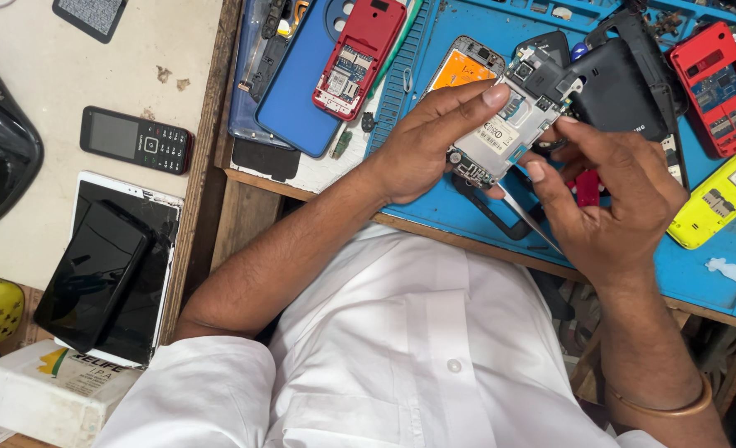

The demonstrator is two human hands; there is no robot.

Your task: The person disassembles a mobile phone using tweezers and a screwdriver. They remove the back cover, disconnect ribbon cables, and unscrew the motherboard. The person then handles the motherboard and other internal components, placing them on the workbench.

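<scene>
My left hand point(422, 145) grips an opened small phone body point(509, 124) with its back cover off, showing a white label and metal parts, held over the blue work mat point(434, 203). My right hand point(608, 199) meets the phone's right side with its fingertips and holds thin metal tweezers point(529, 220) whose shaft points down-left under the palm. A small red part point(587, 187) shows between the right fingers. A black back cover point(621, 87) lies just behind the phone.
On the mat lie an opened red phone point(358, 56), a blue cover point(301, 83), another red phone point(716, 87) and a yellow one point(716, 199). On the left table sit a black keypad phone point(136, 139), a cracked white tablet point(148, 274) under a black phone point(94, 274), and a white box point(48, 390).
</scene>
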